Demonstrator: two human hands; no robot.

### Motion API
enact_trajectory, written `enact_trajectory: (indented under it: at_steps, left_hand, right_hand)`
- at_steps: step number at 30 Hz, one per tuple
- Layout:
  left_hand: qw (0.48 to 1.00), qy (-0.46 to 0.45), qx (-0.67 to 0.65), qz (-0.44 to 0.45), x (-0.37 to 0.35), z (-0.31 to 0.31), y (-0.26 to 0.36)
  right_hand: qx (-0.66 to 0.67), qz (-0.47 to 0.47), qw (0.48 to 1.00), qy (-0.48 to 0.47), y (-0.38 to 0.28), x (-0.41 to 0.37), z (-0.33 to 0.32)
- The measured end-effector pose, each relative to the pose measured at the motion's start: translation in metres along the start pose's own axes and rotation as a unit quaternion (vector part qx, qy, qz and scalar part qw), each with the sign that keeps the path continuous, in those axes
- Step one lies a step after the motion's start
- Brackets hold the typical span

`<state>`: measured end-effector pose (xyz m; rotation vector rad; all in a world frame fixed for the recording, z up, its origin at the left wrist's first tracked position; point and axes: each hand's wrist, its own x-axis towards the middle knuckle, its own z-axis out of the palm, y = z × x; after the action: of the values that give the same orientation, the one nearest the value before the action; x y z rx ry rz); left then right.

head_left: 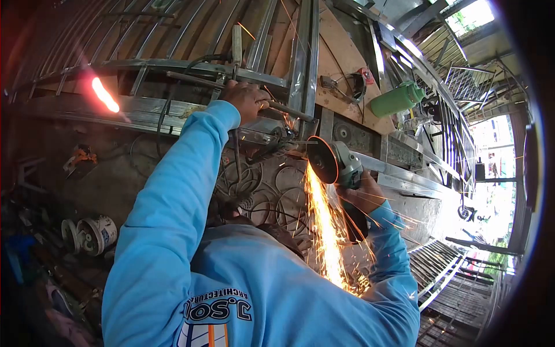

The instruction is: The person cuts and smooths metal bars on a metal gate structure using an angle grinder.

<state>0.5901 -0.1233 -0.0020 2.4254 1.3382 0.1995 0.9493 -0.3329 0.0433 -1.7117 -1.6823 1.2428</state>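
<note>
My right hand (365,194) is closed round the body of an angle grinder (348,166). Its reddish-brown disc (322,159) meets the work beside a dark, vise-like clamp (277,144), and a dense stream of orange sparks (324,220) pours down toward me. My left hand (245,101) has its fingers wrapped round a narrow metal bar (292,111), whose right end lies close to the disc. An upright flat metal piece (237,45) rises just beyond the left hand. Exactly where the disc touches is partly hidden by the grinder and glare.
A barred metal frame (144,62) spans the far left of the bench. A green bottle (398,99) stands on a plywood board (344,63) at the right. Coiled cables (277,188) lie on the floor. White buckets (95,234) sit lower left, and a metal grille (436,266) lower right.
</note>
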Motion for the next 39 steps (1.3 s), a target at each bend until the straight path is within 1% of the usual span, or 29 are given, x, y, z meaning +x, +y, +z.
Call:
enact_trajectory:
  at_steps: [1,4,7,9,10,11,12,13,14,15,16,17,18,19,21,25,27,28,29,30,31,32,33,34,35,36,39]
  left_hand:
    - [1.000,-0.003,-0.002,0.001,0.001,0.000,-0.001]
    - [1.000,0.010,-0.003,0.001,0.002,0.002,0.000]
    - [1.000,-0.005,0.016,-0.009,0.003,-0.001,0.004]
    - [0.989,0.025,0.113,0.093,0.000,0.008,-0.007]
    - [0.974,0.043,0.162,0.151,0.002,0.015,-0.018]
    - [0.975,0.040,0.162,0.147,0.003,0.028,-0.027]
    - [0.971,0.071,0.152,0.169,0.003,0.039,-0.036]
    - [0.966,0.101,0.142,0.191,0.006,0.049,-0.045]
    - [0.966,0.083,0.155,0.188,0.022,0.082,-0.081]
    - [0.991,0.078,-0.003,0.111,0.025,0.071,-0.069]
    - [0.997,0.021,0.047,0.055,0.008,0.034,-0.037]
    - [0.997,0.060,0.007,0.051,0.011,0.043,-0.052]
    - [0.998,0.045,-0.008,0.048,0.010,0.032,-0.041]
    - [0.999,0.032,-0.027,0.036,0.004,0.021,-0.030]
    - [0.999,0.034,-0.012,0.035,0.001,0.017,-0.028]
    - [0.999,0.033,0.002,0.017,-0.001,0.009,-0.017]
    - [0.996,0.012,0.052,0.076,0.002,0.019,-0.030]
    - [0.984,0.045,0.118,0.128,0.008,0.050,-0.059]
    - [0.967,0.074,0.155,0.188,0.009,0.057,-0.066]
    - [0.958,0.077,0.206,0.185,0.006,0.055,-0.060]
    - [0.961,0.092,0.182,0.188,-0.005,0.036,-0.035]
    - [0.964,0.079,0.163,0.194,-0.004,0.032,-0.032]
    - [0.978,0.071,0.122,0.151,0.000,0.036,-0.032]
    - [0.993,0.034,0.069,0.089,0.002,0.027,-0.025]
    - [0.999,0.038,0.004,0.020,0.002,0.016,-0.015]
    - [0.999,0.027,0.006,0.017,0.004,0.009,-0.013]
    - [1.000,0.022,0.004,0.008,0.001,0.003,-0.003]
  right_hand:
    - [0.031,0.033,0.999,0.004,-0.008,-0.001,0.002]
    - [0.079,0.078,0.994,-0.020,-0.020,0.002,0.004]
    - [0.055,0.062,0.996,-0.039,-0.012,0.011,-0.004]
    - [0.115,-0.003,0.992,-0.057,-0.001,0.016,0.000]
    - [0.194,-0.002,0.980,-0.048,-0.009,0.008,0.004]
    - [0.272,-0.003,0.961,-0.040,-0.016,0.002,0.007]
    - [0.131,0.017,0.991,-0.022,-0.020,0.000,0.004]
    - [-0.063,0.083,0.995,-0.008,-0.027,0.000,0.002]
    - [-0.154,0.123,0.980,-0.006,-0.034,-0.004,-0.001]
    - [-0.203,0.154,0.967,-0.017,-0.040,-0.005,0.000]
    - [-0.064,0.060,0.995,0.054,-0.020,-0.008,0.008]
    - [-0.118,0.019,0.989,0.084,-0.009,-0.004,0.015]
    - [-0.073,0.072,0.994,0.045,-0.025,-0.005,0.010]
    - [-0.074,0.063,0.994,0.042,-0.027,-0.004,0.010]
    - [-0.086,0.047,0.995,0.026,-0.031,-0.003,0.009]
    - [-0.063,0.015,0.997,0.030,-0.020,-0.006,0.009]
    - [-0.088,0.011,0.995,0.038,-0.011,-0.009,0.007]
    - [-0.086,0.066,0.994,0.028,-0.021,-0.010,0.005]
    - [-0.087,0.114,0.990,0.012,-0.031,-0.010,0.004]
    - [0.026,0.053,0.998,-0.017,-0.010,-0.003,0.007]
    - [0.068,0.009,0.997,-0.026,0.001,-0.001,0.010]
    - [0.111,-0.034,0.993,-0.038,0.012,0.002,0.012]
    - [0.080,-0.072,0.994,-0.020,0.009,0.002,0.011]
    - [0.110,-0.062,0.992,-0.022,0.008,0.004,0.013]
    - [0.140,-0.048,0.989,-0.019,0.007,0.004,0.013]
    - [0.168,-0.034,0.985,-0.011,0.004,0.008,0.011]
    - [0.113,-0.009,0.993,-0.017,-0.015,0.002,0.005]
